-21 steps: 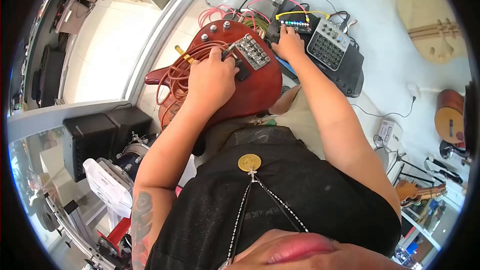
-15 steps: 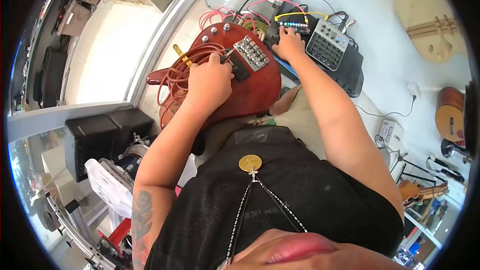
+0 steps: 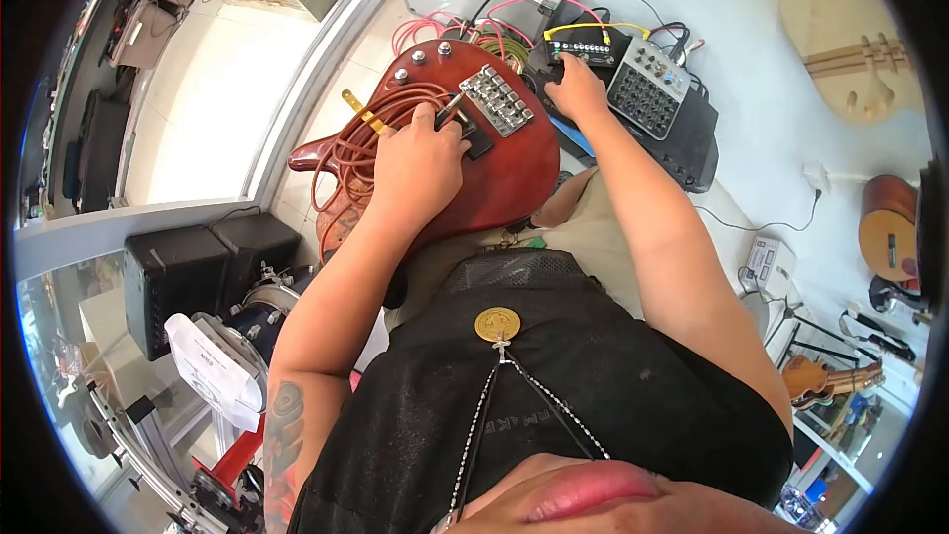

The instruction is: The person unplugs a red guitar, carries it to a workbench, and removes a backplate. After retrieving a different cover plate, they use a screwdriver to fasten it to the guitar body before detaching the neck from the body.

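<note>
The red guitar body lies at 12 o'clock from the chest, the left hand with fingers pinching the orange cable's plug beside the bridge, seemingly not yet plugged in, while the right hand lays its fingers together on the black effects unit at 1 o'clock.

One guitar body, three knobs, one cable, one mixer.
</note>
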Action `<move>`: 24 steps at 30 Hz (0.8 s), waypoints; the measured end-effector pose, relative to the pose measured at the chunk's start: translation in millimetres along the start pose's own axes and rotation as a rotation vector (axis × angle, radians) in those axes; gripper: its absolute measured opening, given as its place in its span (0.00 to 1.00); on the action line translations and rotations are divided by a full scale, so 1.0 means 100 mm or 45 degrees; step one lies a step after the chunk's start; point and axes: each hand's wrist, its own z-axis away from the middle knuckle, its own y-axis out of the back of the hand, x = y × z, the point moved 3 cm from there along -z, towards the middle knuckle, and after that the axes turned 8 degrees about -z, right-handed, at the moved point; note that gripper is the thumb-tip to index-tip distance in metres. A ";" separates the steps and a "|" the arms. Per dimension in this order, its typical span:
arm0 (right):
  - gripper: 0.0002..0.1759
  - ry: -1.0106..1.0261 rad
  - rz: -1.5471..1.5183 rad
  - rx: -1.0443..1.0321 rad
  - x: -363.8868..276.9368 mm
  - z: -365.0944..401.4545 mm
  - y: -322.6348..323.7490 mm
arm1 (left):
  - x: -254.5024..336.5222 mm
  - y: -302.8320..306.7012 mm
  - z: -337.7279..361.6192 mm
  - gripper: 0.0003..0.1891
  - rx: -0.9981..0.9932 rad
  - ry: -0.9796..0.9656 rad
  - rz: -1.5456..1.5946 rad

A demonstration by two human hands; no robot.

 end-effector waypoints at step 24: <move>0.40 -0.024 -0.243 -0.021 0.16 -0.14 -0.08 | -0.12 0.29 0.01 0.12 0.030 0.035 0.047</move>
